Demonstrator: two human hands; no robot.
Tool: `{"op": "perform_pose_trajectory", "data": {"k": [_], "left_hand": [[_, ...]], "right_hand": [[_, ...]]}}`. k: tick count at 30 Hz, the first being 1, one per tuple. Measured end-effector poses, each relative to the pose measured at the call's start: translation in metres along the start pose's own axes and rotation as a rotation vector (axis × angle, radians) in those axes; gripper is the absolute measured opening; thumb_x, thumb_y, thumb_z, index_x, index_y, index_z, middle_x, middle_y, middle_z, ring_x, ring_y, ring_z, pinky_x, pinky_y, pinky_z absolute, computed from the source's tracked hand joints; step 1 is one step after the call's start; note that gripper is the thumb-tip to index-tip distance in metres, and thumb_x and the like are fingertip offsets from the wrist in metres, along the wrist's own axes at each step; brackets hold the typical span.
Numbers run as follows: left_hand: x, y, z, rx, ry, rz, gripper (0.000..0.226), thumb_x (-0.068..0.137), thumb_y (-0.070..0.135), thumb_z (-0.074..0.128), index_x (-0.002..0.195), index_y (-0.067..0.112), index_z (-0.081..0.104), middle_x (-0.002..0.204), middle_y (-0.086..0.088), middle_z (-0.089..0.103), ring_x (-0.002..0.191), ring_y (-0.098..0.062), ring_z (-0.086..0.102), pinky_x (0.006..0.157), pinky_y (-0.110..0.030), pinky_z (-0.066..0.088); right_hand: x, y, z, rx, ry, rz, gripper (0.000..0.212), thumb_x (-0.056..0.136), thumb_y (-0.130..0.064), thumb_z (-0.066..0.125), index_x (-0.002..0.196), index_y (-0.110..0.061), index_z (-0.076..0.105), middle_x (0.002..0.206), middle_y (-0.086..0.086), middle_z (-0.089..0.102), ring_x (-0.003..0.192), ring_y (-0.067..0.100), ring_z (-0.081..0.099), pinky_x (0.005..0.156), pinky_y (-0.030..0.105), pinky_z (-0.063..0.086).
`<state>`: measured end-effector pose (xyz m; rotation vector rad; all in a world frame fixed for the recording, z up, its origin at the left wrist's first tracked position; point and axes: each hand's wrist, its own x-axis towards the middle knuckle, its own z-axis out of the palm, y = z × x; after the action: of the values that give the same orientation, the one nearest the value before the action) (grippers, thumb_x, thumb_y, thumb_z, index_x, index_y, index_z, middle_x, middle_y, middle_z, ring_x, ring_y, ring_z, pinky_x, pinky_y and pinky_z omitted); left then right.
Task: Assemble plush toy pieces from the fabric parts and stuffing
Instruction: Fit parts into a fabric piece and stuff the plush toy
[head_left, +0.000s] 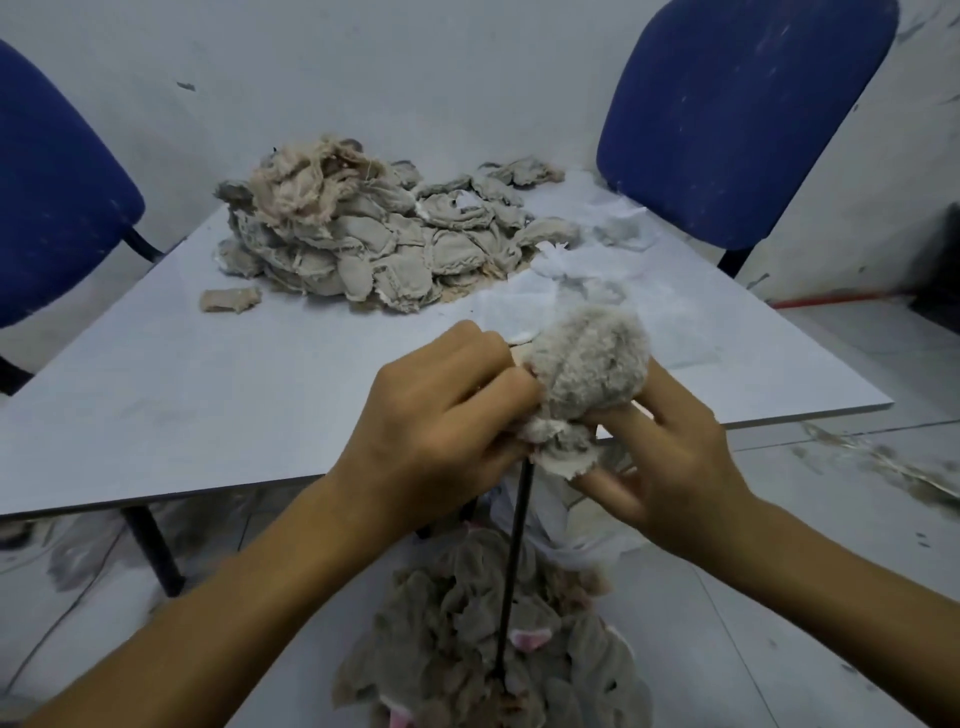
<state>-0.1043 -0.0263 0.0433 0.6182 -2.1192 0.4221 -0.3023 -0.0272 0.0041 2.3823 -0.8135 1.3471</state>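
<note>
Hands (447, 410) around plush piece (589, 364)

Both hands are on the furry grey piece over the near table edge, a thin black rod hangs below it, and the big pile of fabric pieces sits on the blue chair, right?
Not quite. The head view shows the pile of fabric pieces on the table, not a chair.

the left hand (441, 410) fingers are curling over the near edge of the plush piece (592, 371), hiding its seam opening. the top of the black rod (514, 561) is disappearing under those fingers; its lower tip is getting lost in the grey pile (467, 649), which the bottom edge is cutting off. the right hand (670, 462) fingertips are blurring below the piece; the grip there is not resolving.
</note>
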Motion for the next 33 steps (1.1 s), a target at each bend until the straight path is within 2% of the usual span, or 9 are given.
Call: {"op": "perform_pose_trajectory", "data": {"k": [4,7,12,18,22,26,29,31,33], "left_hand": [[-0.042,0.001,0.019,-0.062,-0.148,0.006,0.019,0.075,-0.002,0.064,0.063,0.003,0.051,0.068,-0.014,0.047,0.059,-0.026,0.037,0.053,-0.034,0.025],[-0.072,0.01,0.031,-0.113,-0.263,-0.076,0.017,0.073,0.0,0.062,0.063,0.004,0.049,0.067,-0.012,0.043,0.059,-0.025,0.032,0.055,-0.034,0.023],[-0.071,0.004,0.019,-0.16,-0.351,-0.089,0.016,0.083,0.013,0.061,0.072,0.003,0.056,0.073,-0.013,0.049,0.063,-0.026,0.039,0.056,-0.038,0.032],[-0.02,-0.002,-0.005,-0.259,-0.149,-0.166,0.012,0.08,0.006,0.062,0.07,0.001,0.058,0.077,-0.001,0.047,0.065,-0.017,0.039,0.06,-0.024,0.032],[0.007,-0.006,-0.014,-0.342,-0.087,-0.231,0.014,0.085,0.017,0.059,0.078,0.005,0.058,0.084,0.002,0.045,0.07,-0.016,0.042,0.064,-0.026,0.035],[0.011,-0.005,-0.01,-0.328,-0.135,-0.257,0.022,0.084,0.022,0.067,0.081,0.002,0.058,0.085,0.0,0.046,0.073,-0.018,0.043,0.065,-0.027,0.037],[0.012,-0.008,-0.007,-0.358,-0.124,-0.351,0.017,0.082,0.02,0.072,0.086,0.007,0.063,0.081,0.002,0.056,0.073,-0.015,0.053,0.064,-0.022,0.044],[0.014,-0.013,-0.006,-0.443,-0.099,-0.46,0.013,0.08,0.023,0.07,0.084,0.011,0.066,0.078,0.007,0.062,0.073,-0.014,0.061,0.061,-0.02,0.048],[0.014,-0.02,-0.003,-0.574,-0.085,-0.64,0.01,0.077,0.02,0.071,0.078,0.012,0.065,0.071,0.007,0.064,0.065,-0.015,0.065,0.055,-0.026,0.052]], "right_hand": [[-0.027,0.003,0.015,-0.042,-0.125,-0.074,0.029,0.097,-0.026,0.06,0.084,-0.002,0.07,0.086,0.014,0.058,0.071,0.028,0.05,0.057,0.03,0.04],[-0.052,-0.004,0.028,0.057,-0.257,0.038,0.026,0.097,-0.019,0.056,0.093,0.001,0.072,0.086,0.015,0.061,0.072,0.03,0.053,0.058,0.038,0.047],[-0.044,-0.003,0.014,0.129,-0.435,0.02,0.045,0.095,-0.039,0.059,0.106,0.004,0.069,0.098,0.019,0.065,0.085,0.036,0.061,0.069,0.042,0.051],[0.007,0.002,-0.015,0.022,-0.222,-0.041,0.022,0.086,-0.021,0.066,0.083,0.0,0.073,0.079,0.014,0.068,0.069,0.028,0.063,0.057,0.034,0.049],[0.037,0.003,-0.023,0.041,-0.077,0.123,0.016,0.079,-0.018,0.076,0.077,-0.003,0.07,0.072,0.004,0.068,0.065,0.012,0.059,0.063,0.012,0.045],[0.047,-0.002,-0.01,0.065,-0.013,0.275,0.027,0.076,-0.024,0.073,0.064,-0.002,0.062,0.057,0.005,0.06,0.051,0.015,0.053,0.05,0.028,0.044],[0.054,-0.005,-0.002,0.144,0.008,0.428,0.032,0.074,-0.031,0.058,0.055,-0.007,0.051,0.047,0.003,0.047,0.05,0.017,0.043,0.045,0.019,0.028],[0.06,-0.003,0.002,0.217,-0.045,0.545,0.036,0.073,-0.037,0.056,0.057,-0.006,0.05,0.049,0.006,0.05,0.052,0.019,0.045,0.047,0.024,0.034],[0.064,0.003,0.003,0.346,-0.168,0.611,0.037,0.076,-0.037,0.058,0.063,-0.003,0.054,0.059,0.012,0.056,0.058,0.023,0.053,0.055,0.042,0.044]]}}
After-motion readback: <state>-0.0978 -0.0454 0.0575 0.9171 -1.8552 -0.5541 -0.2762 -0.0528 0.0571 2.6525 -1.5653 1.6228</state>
